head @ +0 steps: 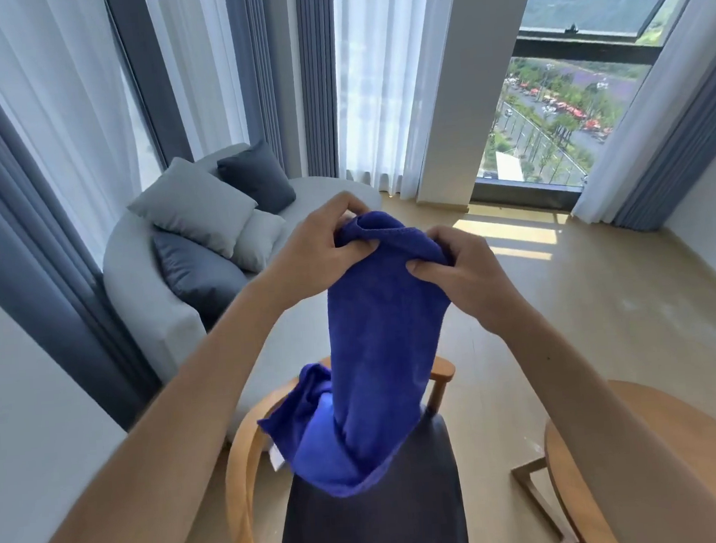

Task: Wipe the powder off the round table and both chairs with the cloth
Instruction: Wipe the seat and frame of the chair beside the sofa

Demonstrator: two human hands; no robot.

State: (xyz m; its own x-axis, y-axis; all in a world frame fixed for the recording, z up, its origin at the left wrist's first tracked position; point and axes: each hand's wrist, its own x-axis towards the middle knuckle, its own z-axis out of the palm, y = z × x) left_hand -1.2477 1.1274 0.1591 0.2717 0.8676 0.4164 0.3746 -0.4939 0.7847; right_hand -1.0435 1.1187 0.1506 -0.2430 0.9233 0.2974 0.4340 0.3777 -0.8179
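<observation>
Both bare forearms reach forward and upward from the lower corners, and the hands meet at the middle of the view, held high above the chair. The left hand pinches the top edge of the deep blue terry cloth between the thumb and the curled fingers. Just beside it, the right hand grips the same top edge, with the thumb in front and the fingers folded behind. The cloth hangs down long between them, and its lower part bunches in folds over the wooden armchair with dark seat cushion. On the left stands the curved grey sofa with cushions. On the right, the rim of the round light wooden tabletop is near the chair, with open tan floor beyond it.
</observation>
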